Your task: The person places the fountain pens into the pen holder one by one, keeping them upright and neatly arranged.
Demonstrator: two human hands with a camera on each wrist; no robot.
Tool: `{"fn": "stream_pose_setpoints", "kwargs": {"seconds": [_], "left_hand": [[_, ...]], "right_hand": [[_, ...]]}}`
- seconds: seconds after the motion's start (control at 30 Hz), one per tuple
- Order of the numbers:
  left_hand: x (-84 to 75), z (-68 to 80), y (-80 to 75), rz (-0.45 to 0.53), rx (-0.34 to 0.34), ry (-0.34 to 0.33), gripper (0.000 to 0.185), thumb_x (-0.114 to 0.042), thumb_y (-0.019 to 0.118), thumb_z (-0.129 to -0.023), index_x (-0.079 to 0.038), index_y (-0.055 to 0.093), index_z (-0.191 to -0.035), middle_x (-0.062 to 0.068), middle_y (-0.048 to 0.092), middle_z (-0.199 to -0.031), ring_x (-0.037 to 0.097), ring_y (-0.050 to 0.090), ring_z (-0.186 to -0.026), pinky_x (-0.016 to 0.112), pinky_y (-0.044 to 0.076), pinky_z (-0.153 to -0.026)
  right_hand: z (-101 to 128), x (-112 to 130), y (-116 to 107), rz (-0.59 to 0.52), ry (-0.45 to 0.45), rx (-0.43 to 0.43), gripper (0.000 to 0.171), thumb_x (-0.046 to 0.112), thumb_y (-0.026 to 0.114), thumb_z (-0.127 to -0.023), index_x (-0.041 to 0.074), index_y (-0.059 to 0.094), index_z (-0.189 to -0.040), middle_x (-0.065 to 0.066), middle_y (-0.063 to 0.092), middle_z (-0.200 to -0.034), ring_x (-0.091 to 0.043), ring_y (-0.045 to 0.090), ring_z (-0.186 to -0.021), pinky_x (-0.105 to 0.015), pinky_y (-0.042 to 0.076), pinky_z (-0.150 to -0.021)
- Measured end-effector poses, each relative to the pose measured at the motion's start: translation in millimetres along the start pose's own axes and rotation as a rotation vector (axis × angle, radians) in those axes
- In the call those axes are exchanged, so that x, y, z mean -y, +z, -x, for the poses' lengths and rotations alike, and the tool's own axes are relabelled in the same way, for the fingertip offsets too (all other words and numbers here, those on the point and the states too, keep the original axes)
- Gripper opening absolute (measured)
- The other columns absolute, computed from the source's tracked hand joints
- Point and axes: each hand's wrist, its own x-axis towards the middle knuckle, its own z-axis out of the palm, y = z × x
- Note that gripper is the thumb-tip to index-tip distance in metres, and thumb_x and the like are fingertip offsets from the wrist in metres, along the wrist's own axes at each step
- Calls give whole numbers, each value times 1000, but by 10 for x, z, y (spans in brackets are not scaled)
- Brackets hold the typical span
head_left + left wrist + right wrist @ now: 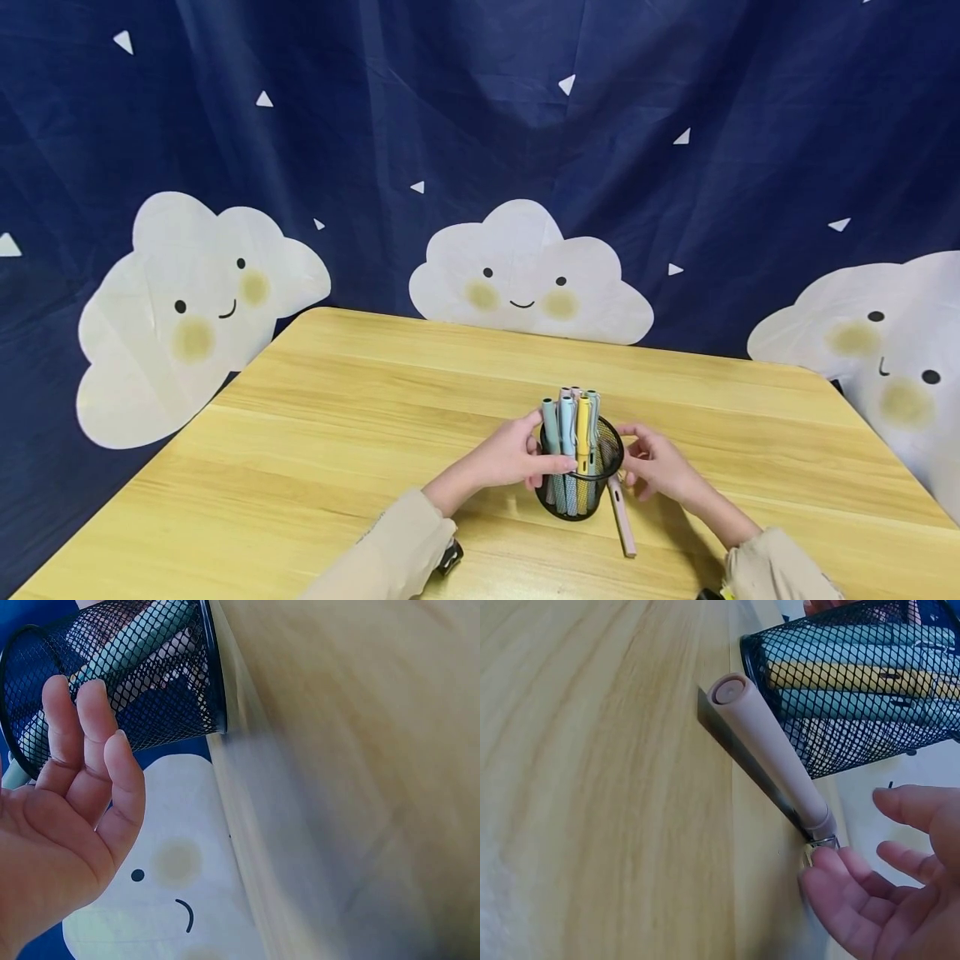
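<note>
A black mesh pen holder (611,442) stands on the table, filled with several pens, among them a yellow pen (583,427) and a light blue pen (567,429). My left hand (510,454) grips the holder from the left, its thumb across the front of the rim. Fingers of that hand lie along the mesh in the left wrist view. To the right of the holder, a pale pink pen (769,750) lies on the table. My right hand (663,467) is beside it, fingertips at the pen's clip end and thumb apart; whether they touch it I cannot tell.
The wooden table (360,400) has rounded far corners. Behind it hangs a dark blue curtain (480,108) with smiling white clouds and small white triangles. Dark devices (450,557) sit at both sleeve cuffs.
</note>
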Motion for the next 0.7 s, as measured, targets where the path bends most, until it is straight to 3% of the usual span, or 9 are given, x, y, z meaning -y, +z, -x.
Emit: {"fn": "stream_pose_setpoints", "kwargs": {"seconds": [0.13, 0.3, 0.7], "left_hand": [[10, -1, -1, 8, 4, -9, 58, -25, 70, -79, -10, 42, -127, 8, 57, -54, 22, 55, -44, 39, 50, -47], [9, 0, -1, 13, 4, -16, 56, -25, 70, -79, -9, 43, -126, 9, 57, -54, 22, 54, -44, 40, 50, -48], [-20, 14, 2, 17, 1, -16, 58, -25, 70, -79, -9, 42, -127, 10, 57, -54, 21, 54, -43, 40, 50, -48]], "right_hand": [[4, -12, 0, 44, 15, 29, 52, 9, 59, -85, -10, 34, -126, -11, 55, -74, -23, 54, -50, -36, 48, -40], [22, -7, 1, 84, 67, 71, 68, 8, 64, -77, -7, 27, -132, -10, 53, -70, -18, 51, -49, -34, 47, -39], [30, 43, 6, 33, 178, 169, 94, 17, 71, -76, -4, 5, -139, -14, 52, -74, -19, 54, -45, -40, 49, -41]]}}
